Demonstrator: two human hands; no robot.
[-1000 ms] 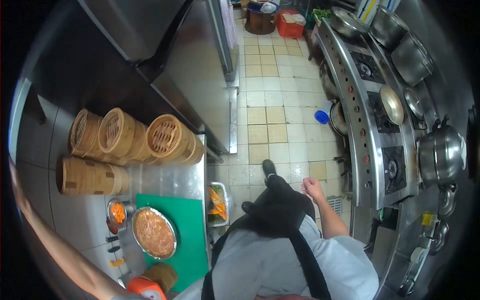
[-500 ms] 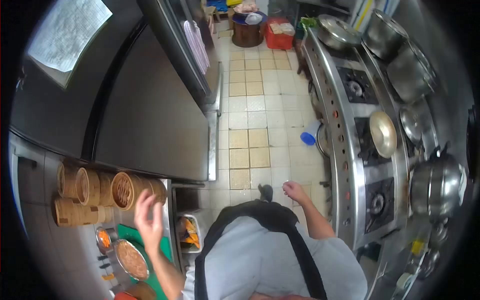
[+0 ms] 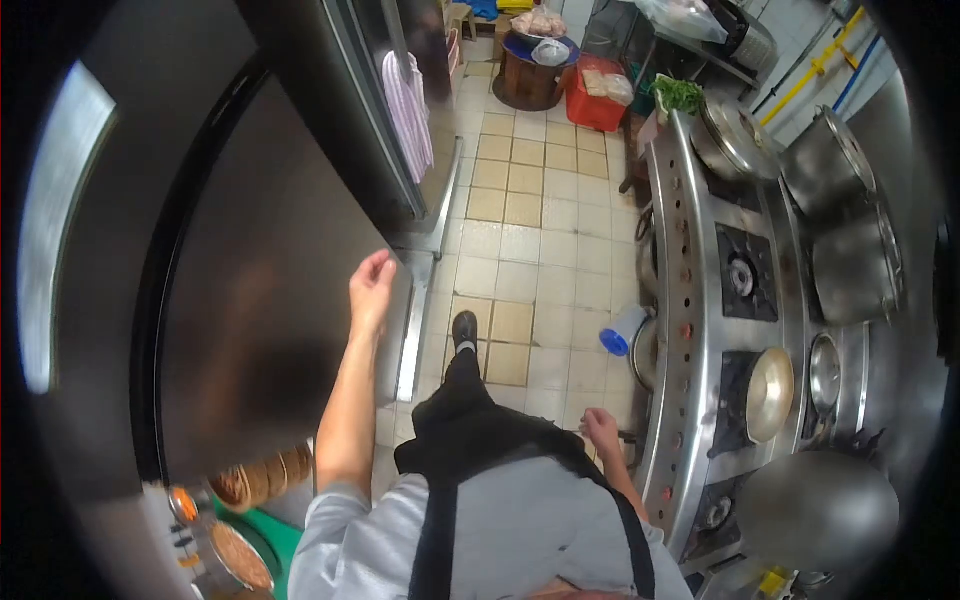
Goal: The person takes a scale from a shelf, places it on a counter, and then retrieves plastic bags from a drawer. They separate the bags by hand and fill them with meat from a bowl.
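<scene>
My left hand (image 3: pixel 371 287) is raised in front of the dark metal fridge door (image 3: pixel 260 300), close to its right edge. Its fingers are curled together, and I see nothing in them. Lower on the right, my right hand (image 3: pixel 602 432) hangs beside the stove front (image 3: pixel 680 360), fingers curled in and no object visible in it. Beyond that hand, near the stove's base, is a whitish container with a blue lid (image 3: pixel 614 342). One dark shoe (image 3: pixel 465 328) is forward on the tiled floor (image 3: pixel 510 270).
Pots (image 3: pixel 850 260) and a shallow metal pan (image 3: pixel 770 395) stand on the stove at right. Bamboo steamers (image 3: pixel 265 480) and a tray of brown food (image 3: pixel 240 555) lie at lower left. A red crate (image 3: pixel 597 100) and a round wooden stand (image 3: pixel 530 80) sit ahead.
My left hand has moved from over the steamers up and forward to the fridge door, its fingers closing. The view has moved forward along the aisle, and a foot has stepped ahead.
</scene>
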